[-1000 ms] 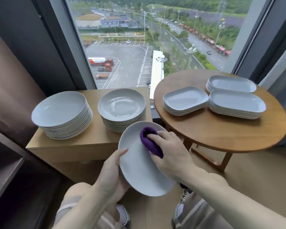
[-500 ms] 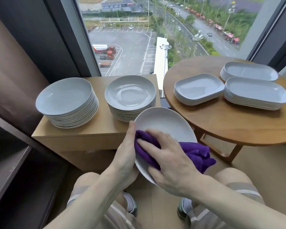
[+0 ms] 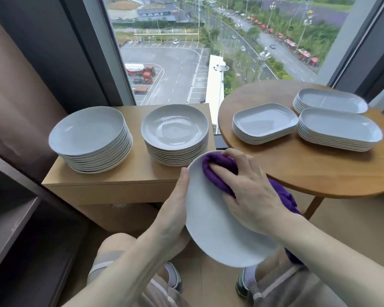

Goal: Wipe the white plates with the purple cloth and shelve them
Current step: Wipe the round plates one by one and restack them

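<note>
Item, left: dark open shelf, no plate visible on it. Two stacks of round white plates on the low wooden cabinet. I see my left hand gripping the tilted round white plate; right hand clutching the purple cloth against it. Three oblong stacks on the round wooden table. Judgement: mostly undone.
</note>
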`<state>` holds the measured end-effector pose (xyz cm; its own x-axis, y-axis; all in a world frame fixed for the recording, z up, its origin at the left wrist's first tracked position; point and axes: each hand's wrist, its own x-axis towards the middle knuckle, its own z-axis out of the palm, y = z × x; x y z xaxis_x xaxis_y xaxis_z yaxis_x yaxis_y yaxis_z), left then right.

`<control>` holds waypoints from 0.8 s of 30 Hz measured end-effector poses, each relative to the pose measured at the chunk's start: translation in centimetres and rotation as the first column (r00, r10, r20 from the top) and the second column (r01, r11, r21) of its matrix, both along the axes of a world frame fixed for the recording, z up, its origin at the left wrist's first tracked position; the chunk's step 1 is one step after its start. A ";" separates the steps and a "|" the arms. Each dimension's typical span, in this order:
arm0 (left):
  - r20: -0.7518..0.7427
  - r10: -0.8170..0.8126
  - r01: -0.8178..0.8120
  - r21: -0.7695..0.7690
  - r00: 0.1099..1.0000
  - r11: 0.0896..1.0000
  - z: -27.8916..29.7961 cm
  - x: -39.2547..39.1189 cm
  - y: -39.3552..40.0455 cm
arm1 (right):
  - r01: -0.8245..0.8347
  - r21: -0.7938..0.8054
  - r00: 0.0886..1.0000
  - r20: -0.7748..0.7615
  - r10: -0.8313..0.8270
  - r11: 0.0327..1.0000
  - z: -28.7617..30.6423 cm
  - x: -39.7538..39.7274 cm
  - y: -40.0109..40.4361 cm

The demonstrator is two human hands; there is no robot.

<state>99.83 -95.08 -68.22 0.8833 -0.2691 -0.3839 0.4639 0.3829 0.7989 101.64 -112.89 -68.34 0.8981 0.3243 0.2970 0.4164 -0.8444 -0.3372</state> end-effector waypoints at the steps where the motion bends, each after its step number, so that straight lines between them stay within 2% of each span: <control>1: 0.015 0.004 -0.004 -0.002 1.000 1.000 0.1 0.1 0.0 | 0.039 -0.027 0.999 -0.005 -0.039 0.999 0.1 0.2 -0.3; 7: 0.063 0.057 -0.060 0.045 0.996 0.997 0.7 0.7 1.0 | 0.124 -0.243 0.980 -0.124 -0.158 0.962 0.1 0.6 -0.2; 11: 0.071 0.113 -0.115 0.032 0.991 0.993 1.1 1.2 1.9 | 0.086 -0.260 0.982 -0.141 -0.126 0.962 -0.2 0.2 0.2; 16: 0.055 0.179 -0.182 0.044 0.982 0.982 1.0 1.5 2.4 | -0.055 -0.167 0.977 -0.214 0.018 0.984 0.0 -1.4 0.7; 20: 0.005 0.275 -0.274 0.041 0.962 0.961 0.8 2.1 2.5 | -0.313 -0.110 0.928 -0.248 0.279 0.943 0.8 -3.6 2.5; 22: -0.030 0.265 -0.264 0.022 0.964 0.964 0.8 1.9 2.1 | -0.396 -0.093 0.901 -0.234 0.366 0.914 1.0 -4.2 3.3; 24: -0.053 0.225 -0.225 0.007 0.973 0.974 0.7 1.2 1.4 | -0.411 -0.042 0.893 -0.217 0.394 0.910 1.1 -4.3 3.5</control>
<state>101.04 -93.67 -67.54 0.8995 -0.0658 -0.4320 0.4078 0.4813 0.7759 97.38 -109.40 -67.23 0.7226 0.6865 0.0809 0.6583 -0.6477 -0.3835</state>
